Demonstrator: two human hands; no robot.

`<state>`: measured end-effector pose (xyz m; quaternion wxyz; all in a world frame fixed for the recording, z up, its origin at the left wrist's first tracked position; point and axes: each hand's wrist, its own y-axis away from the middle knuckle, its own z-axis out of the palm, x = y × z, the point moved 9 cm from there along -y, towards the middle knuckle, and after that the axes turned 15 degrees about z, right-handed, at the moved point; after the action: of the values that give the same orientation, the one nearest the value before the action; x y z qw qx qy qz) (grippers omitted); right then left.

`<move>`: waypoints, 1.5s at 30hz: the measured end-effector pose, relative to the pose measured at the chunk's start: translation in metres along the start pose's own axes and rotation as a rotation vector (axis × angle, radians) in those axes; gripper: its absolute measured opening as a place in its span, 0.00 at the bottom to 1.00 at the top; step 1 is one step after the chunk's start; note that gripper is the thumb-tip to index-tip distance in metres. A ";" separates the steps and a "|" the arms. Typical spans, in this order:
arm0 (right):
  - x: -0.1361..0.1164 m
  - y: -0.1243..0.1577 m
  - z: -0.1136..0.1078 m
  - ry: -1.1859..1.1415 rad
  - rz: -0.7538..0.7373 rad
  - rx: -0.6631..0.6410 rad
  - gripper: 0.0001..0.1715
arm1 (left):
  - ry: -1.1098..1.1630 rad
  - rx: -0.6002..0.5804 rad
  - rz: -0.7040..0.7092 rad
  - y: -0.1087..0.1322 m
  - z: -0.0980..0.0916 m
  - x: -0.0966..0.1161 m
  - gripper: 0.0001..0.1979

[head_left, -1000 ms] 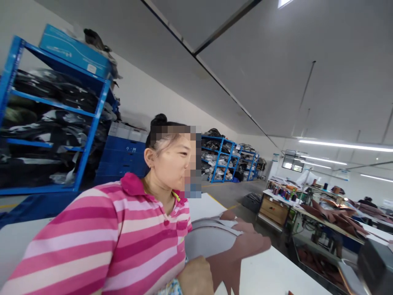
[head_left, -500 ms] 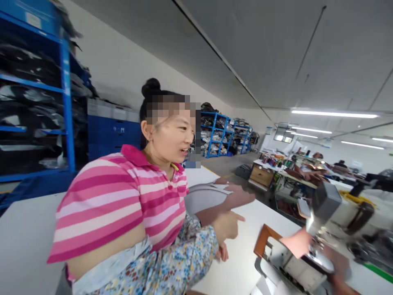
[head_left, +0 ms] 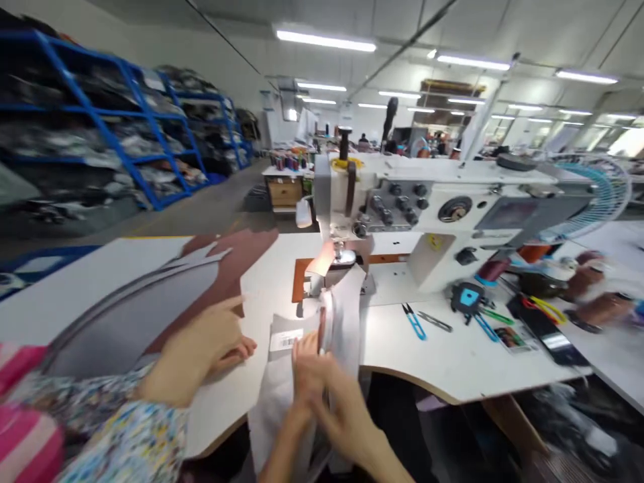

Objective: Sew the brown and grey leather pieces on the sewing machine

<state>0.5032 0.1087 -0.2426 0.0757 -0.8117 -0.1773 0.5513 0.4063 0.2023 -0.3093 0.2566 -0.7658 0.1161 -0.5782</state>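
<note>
Blue shelving (head_left: 93, 116) at the left is packed with bundles (head_left: 55, 144). At the right, blue-handled snips (head_left: 415, 325) and a black-and-blue tape measure (head_left: 467, 298) are laid out. Strip lights (head_left: 326, 41) are mounted overhead.

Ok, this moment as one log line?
left hand: at grey material | right hand: overlapping left in view | sewing machine: ahead | co-worker's hand: nearby

The single head-worn camera faces forward and down over a white worktable (head_left: 390, 345). The wearer's left hand (head_left: 306, 379) and right hand (head_left: 349, 406) lie close to the lens at lower centre. A sewing machine (head_left: 433, 191) stands farther out, right of centre. Coverage is wide: a co-worker's hand (head_left: 204, 345) at near left, blue shelving (head_left: 95, 115) beyond, ceiling lights (head_left: 326, 41) along the top.
</note>
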 end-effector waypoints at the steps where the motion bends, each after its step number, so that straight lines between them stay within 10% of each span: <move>1: 0.032 -0.003 -0.019 -0.068 0.159 0.072 0.18 | -0.045 -0.029 0.008 0.009 0.009 -0.006 0.09; 5: 0.120 -0.021 -0.068 -0.160 0.481 0.283 0.17 | -0.280 -0.145 0.065 0.011 0.027 -0.016 0.14; 9: 0.144 -0.063 -0.074 -0.131 0.471 0.262 0.17 | -0.245 -0.271 0.006 -0.002 0.041 -0.019 0.20; 15: 0.144 -0.107 -0.065 0.046 0.465 0.085 0.09 | -0.096 -0.244 -0.062 -0.012 0.042 -0.023 0.27; 24: 0.161 -0.094 -0.044 -0.455 0.827 -0.386 0.20 | 0.034 -0.176 -0.189 -0.023 0.045 -0.031 0.22; 33: 0.126 -0.094 -0.074 0.240 0.614 -0.259 0.14 | 0.044 -0.082 -0.169 -0.018 0.049 -0.031 0.12; 45: 0.126 -0.095 -0.087 0.415 0.587 -0.093 0.13 | 0.069 -0.138 -0.189 -0.025 0.054 -0.029 0.12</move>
<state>0.6058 0.2498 -0.2882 -0.0884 -0.9252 0.0575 0.3645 0.4453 0.2507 -0.3314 0.1434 -0.7689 0.0917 -0.6163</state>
